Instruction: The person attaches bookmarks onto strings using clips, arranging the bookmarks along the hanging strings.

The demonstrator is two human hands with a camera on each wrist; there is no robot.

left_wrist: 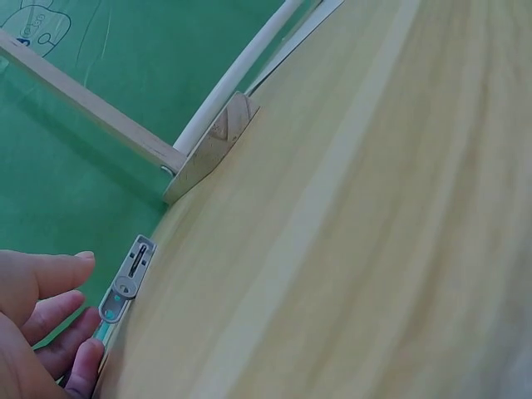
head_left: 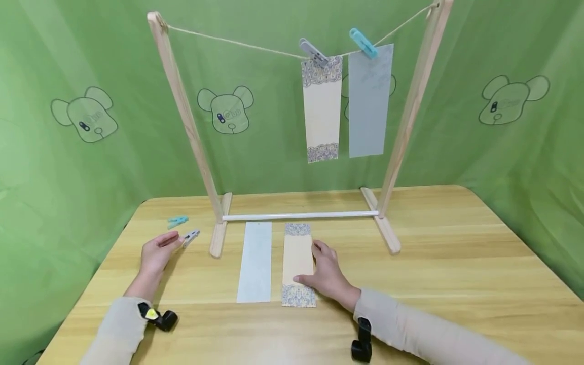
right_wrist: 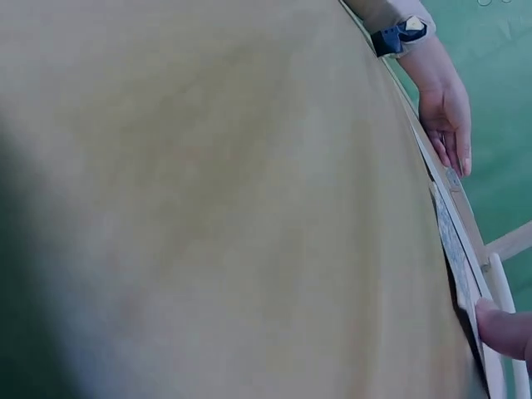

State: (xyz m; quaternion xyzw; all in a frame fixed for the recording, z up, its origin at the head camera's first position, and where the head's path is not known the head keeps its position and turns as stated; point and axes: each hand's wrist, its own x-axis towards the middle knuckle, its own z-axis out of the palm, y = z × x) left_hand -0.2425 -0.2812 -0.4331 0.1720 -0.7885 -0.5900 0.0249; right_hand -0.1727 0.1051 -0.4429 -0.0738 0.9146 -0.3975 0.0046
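Note:
My left hand (head_left: 156,253) is at a grey clothespin (head_left: 190,238) on the table's left side. In the left wrist view the thumb stands apart from the fingers, and the clothespin (left_wrist: 127,278) lies just beyond the fingertips. A teal clothespin (head_left: 177,221) lies behind the grey one. My right hand (head_left: 329,274) holds a cream paper strip (head_left: 296,256) with patterned ends by its right edge, thumb on top and fingers at the side. In the right wrist view a dark gap shows under the strip's edge near the thumb (right_wrist: 501,328). Beside it lies a pale blue strip (head_left: 255,263).
A wooden stand with left post (head_left: 189,121), right post (head_left: 417,106) and white bottom rod (head_left: 296,216) rises behind the strips. On its string (head_left: 228,39), grey and teal clothespins hold a patterned strip (head_left: 321,114) and a grey-blue strip (head_left: 368,106). Green cloth (head_left: 274,167) hangs behind.

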